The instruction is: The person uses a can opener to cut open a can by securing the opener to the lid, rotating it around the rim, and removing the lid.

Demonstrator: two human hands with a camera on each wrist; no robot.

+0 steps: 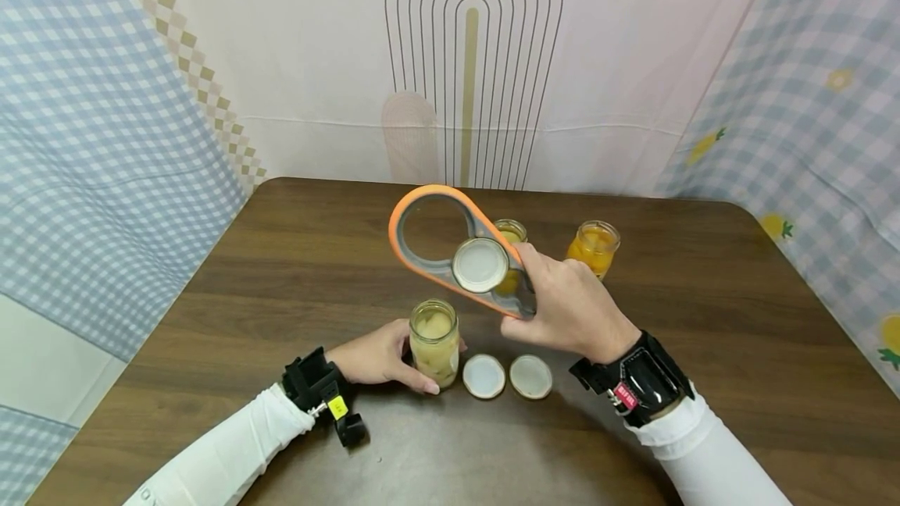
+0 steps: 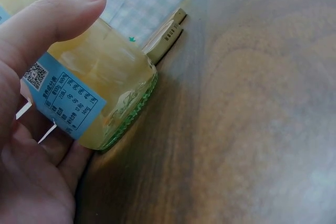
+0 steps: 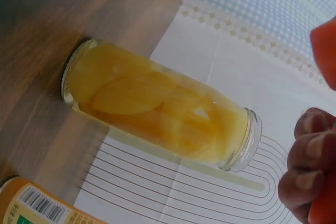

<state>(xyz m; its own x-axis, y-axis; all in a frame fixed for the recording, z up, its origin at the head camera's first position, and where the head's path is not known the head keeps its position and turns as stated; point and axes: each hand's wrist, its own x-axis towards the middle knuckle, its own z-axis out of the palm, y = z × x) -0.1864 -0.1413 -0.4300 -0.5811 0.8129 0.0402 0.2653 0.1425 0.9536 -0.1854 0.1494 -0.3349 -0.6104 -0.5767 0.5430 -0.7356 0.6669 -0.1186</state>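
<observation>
My left hand [image 1: 383, 356] grips a lidless glass jar of pale fruit pieces in syrup [image 1: 433, 338] upright on the table, fingers and thumb round its lower part. A blue label faces the left wrist view on this fruit jar [image 2: 68, 95]. Above and beyond it, my right hand [image 1: 573, 303] holds one end of an orange and grey jar opener [image 1: 430, 192], fingers curled round its orange side. Within the opener's narrower part sits a round metal lid [image 1: 480, 265], pale face up. Two more lids, a white one [image 1: 483, 376] and a greyish one [image 1: 530, 377], lie right of the gripped jar.
Behind the opener stands an open jar of yellow fruit [image 1: 510, 229], partly hidden; the right wrist view shows this yellow fruit jar [image 3: 157, 108] closely. A jar of orange fruit [image 1: 596, 247] is beyond my right hand. Patterned cloths hang round the wooden table [image 1: 295, 256].
</observation>
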